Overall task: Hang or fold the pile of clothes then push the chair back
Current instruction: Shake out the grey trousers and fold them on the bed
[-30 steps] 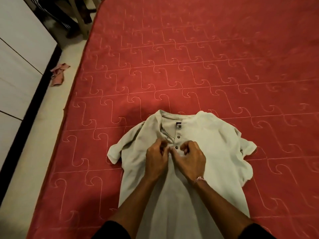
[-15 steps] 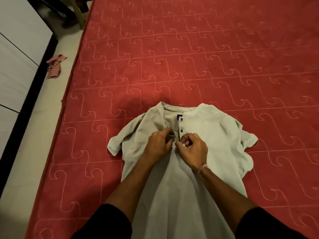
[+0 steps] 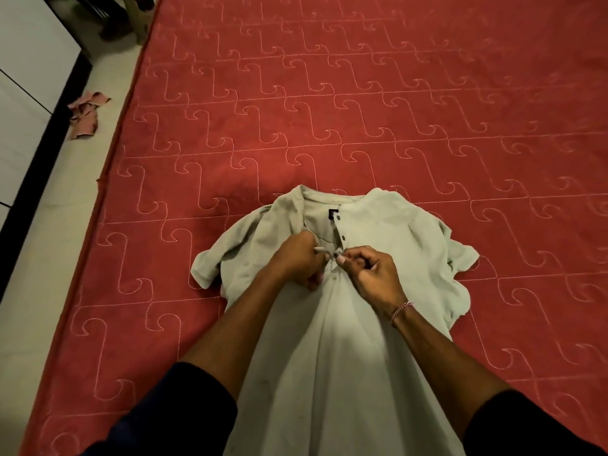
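At the far left a white cabinet front with a black base strip (image 3: 36,103) runs along the pale floor, and a crumpled pink scrap of cloth (image 3: 86,114) lies on the floor beside it. Next comes the red quilted mattress with swirl stitching (image 3: 362,103), which fills most of the view.

The pale grey-green short-sleeved shirt with a buttoned placket (image 3: 332,340) lies face up on the near part of the mattress, collar away from me, its body running down toward me between my forearms. Its left sleeve is folded and rumpled, the right one spread out with a wavy edge. Two dark buttons show on the placket below a small dark label inside the collar.

My left hand (image 3: 301,260) is curled, pinching the left edge of the placket. Just right of it, nearly touching, my right hand (image 3: 373,274) pinches the opposite edge near a button, a thin pink thread bracelet at the wrist.

The shirt's hem is cut off by the bottom of the frame. My knuckles cover the spot where the two edges meet, so I cannot tell whether that button is fastened. At the top left, only the legs of some dark furniture (image 3: 121,14) show, too cropped to identify.
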`<state>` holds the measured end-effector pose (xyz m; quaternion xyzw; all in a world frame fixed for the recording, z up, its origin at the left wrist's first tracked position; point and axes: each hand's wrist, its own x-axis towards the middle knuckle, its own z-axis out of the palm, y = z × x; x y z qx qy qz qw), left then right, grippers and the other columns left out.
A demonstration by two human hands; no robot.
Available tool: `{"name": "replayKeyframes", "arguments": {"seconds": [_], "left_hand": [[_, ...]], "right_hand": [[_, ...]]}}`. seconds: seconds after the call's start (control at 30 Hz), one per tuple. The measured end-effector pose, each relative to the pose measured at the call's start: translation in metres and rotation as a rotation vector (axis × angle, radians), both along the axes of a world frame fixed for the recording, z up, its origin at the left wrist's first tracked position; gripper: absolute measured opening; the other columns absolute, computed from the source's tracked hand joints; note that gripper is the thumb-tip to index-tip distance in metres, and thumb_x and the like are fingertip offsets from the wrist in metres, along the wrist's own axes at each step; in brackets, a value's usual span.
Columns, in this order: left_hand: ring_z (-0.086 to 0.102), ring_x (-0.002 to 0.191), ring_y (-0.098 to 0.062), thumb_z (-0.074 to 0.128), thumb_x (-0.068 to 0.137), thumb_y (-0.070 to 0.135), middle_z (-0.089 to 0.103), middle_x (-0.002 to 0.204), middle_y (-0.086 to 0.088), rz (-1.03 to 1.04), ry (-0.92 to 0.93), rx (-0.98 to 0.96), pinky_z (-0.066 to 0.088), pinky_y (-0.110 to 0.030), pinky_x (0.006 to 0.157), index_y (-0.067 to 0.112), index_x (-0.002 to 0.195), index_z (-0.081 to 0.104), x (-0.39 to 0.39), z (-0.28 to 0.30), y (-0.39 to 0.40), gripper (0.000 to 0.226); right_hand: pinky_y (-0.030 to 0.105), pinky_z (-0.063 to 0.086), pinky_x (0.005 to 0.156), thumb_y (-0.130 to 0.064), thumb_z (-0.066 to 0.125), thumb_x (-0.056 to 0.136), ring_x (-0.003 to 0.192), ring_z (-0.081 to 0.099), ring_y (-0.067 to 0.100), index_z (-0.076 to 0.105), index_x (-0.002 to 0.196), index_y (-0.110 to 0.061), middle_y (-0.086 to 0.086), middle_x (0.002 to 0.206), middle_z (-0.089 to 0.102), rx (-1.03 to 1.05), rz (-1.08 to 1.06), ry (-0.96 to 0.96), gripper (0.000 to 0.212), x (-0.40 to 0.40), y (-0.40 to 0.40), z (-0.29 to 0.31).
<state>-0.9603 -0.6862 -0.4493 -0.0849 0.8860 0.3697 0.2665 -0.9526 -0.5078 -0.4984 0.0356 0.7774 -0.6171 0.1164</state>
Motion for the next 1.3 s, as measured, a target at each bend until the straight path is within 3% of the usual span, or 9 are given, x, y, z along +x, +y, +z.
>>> {"name": "replayKeyframes", "arguments": {"seconds": [0.13, 0.23, 0.4, 0.53, 0.77, 0.97, 1.2, 1.3], "left_hand": [[0.07, 0.057, -0.025, 0.053, 0.1, 0.011, 0.073, 0.069, -0.014, 0.215, -0.071, 0.302, 0.055, -0.027, 0.051, -0.005, 0.086, 0.067, 0.001, 0.011, 0.009, 0.026], [0.066, 0.053, -0.024, 0.058, 0.098, 0.012, 0.071, 0.066, -0.016, 0.349, -0.041, 0.397, 0.053, -0.026, 0.049, 0.0, 0.081, 0.067, 0.007, 0.007, 0.012, 0.023], [0.06, 0.045, -0.02, 0.06, 0.1, 0.017, 0.065, 0.057, -0.013, 0.457, 0.002, 0.504, 0.05, -0.025, 0.044, -0.001, 0.083, 0.063, 0.018, -0.009, 0.012, 0.025], [0.055, 0.04, -0.018, 0.062, 0.098, 0.019, 0.058, 0.053, -0.011, 0.493, -0.014, 0.507, 0.047, -0.023, 0.041, 0.002, 0.074, 0.061, 0.016, -0.006, 0.012, 0.03], [0.05, 0.036, -0.016, 0.065, 0.097, 0.022, 0.052, 0.047, -0.007, 0.562, -0.078, 0.5, 0.042, -0.025, 0.043, 0.008, 0.057, 0.055, 0.009, -0.007, 0.015, 0.043], [0.049, 0.035, -0.014, 0.065, 0.096, 0.019, 0.053, 0.044, -0.004, 0.578, -0.086, 0.485, 0.035, -0.021, 0.037, 0.006, 0.058, 0.056, 0.007, -0.004, 0.018, 0.041], [0.047, 0.034, -0.014, 0.064, 0.095, 0.015, 0.053, 0.043, -0.006, 0.608, -0.087, 0.441, 0.034, -0.019, 0.035, 0.005, 0.056, 0.058, 0.005, -0.004, 0.019, 0.041], [0.047, 0.036, -0.016, 0.064, 0.093, 0.012, 0.055, 0.047, -0.009, 0.631, -0.101, 0.426, 0.036, -0.021, 0.037, 0.006, 0.053, 0.059, 0.004, -0.006, 0.019, 0.041]], "right_hand": [[0.018, 0.051, 0.074, -0.007, 0.081, 0.082, 0.074, 0.067, 0.004, 0.078, 0.092, -0.004, 0.002, 0.086, 0.075, -0.076, -0.012, -0.016, 0.01, -0.002, 0.006, 0.0], [0.024, 0.056, 0.081, -0.009, 0.082, 0.082, 0.087, 0.073, 0.015, 0.079, 0.094, -0.009, 0.006, 0.094, 0.077, -0.082, -0.014, -0.013, 0.013, -0.003, 0.005, -0.002], [0.019, 0.054, 0.077, -0.009, 0.084, 0.079, 0.083, 0.073, 0.012, 0.08, 0.093, -0.004, 0.005, 0.091, 0.076, -0.059, -0.009, 0.032, 0.015, -0.002, 0.003, -0.002], [0.024, 0.057, 0.078, -0.011, 0.086, 0.076, 0.081, 0.073, 0.014, 0.081, 0.089, -0.009, 0.004, 0.089, 0.075, -0.027, -0.04, 0.032, 0.014, -0.001, -0.004, -0.003], [0.019, 0.054, 0.074, -0.013, 0.085, 0.078, 0.078, 0.072, 0.009, 0.082, 0.088, -0.011, 0.003, 0.088, 0.075, 0.021, -0.039, 0.046, 0.011, -0.001, -0.006, -0.003], [0.02, 0.055, 0.074, -0.012, 0.084, 0.08, 0.077, 0.072, 0.009, 0.082, 0.089, -0.012, 0.003, 0.087, 0.075, 0.017, -0.038, 0.018, 0.009, -0.001, -0.006, -0.002], [0.035, 0.06, 0.085, -0.014, 0.081, 0.083, 0.083, 0.073, 0.015, 0.082, 0.094, -0.012, 0.004, 0.09, 0.076, -0.014, -0.021, -0.026, 0.011, -0.001, -0.006, -0.002], [0.033, 0.059, 0.085, -0.011, 0.077, 0.086, 0.085, 0.072, 0.013, 0.081, 0.097, -0.011, 0.004, 0.091, 0.075, -0.01, -0.003, -0.003, 0.012, 0.001, -0.004, 0.002]]}}
